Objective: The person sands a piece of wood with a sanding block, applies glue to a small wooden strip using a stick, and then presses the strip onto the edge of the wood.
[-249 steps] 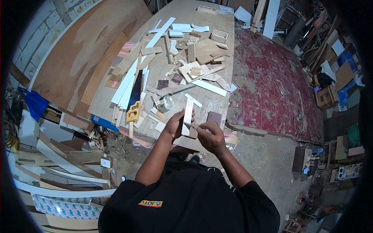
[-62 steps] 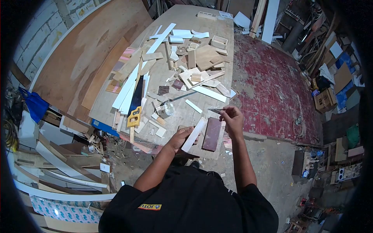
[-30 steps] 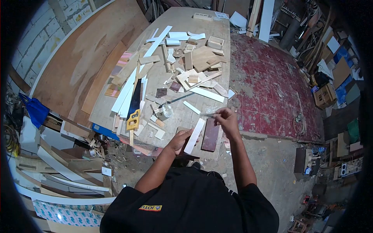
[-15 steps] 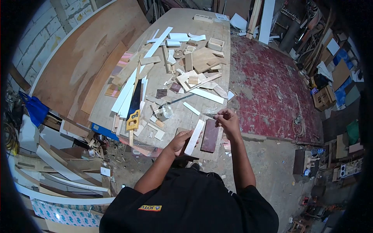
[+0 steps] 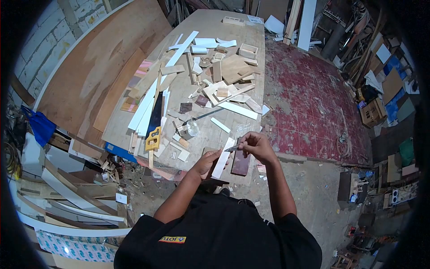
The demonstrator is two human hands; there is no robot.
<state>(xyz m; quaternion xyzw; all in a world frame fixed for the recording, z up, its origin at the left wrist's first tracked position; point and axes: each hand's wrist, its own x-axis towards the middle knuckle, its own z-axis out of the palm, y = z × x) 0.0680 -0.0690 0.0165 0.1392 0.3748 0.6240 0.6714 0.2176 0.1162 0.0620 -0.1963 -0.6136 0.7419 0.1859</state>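
Observation:
My left hand (image 5: 208,164) is closed around the side of a narrow white wooden strip (image 5: 222,162), holding it at a slant near the table's front edge. Between the fingertips of my right hand (image 5: 257,147) is a thin grey blade-like piece (image 5: 232,148); its tip overlaps the strip's upper part. I cannot tell its exact kind. Below my right hand lies a dark reddish-brown block (image 5: 240,165), its far end partly covered by the hand. A short white strip (image 5: 220,125) rests on the table beyond.
On the wooden table (image 5: 197,24) a handsaw with a yellow handle (image 5: 153,139) lies at the left. A clear jar (image 5: 192,128) stands near the middle. Wood offcuts (image 5: 235,69) and white strips are piled farther back. A large plywood sheet (image 5: 101,58) leans along the left side.
My right hand has moved left and slightly down, bringing the thin piece from beyond the brown block onto the white strip. My left hand stays almost in place.

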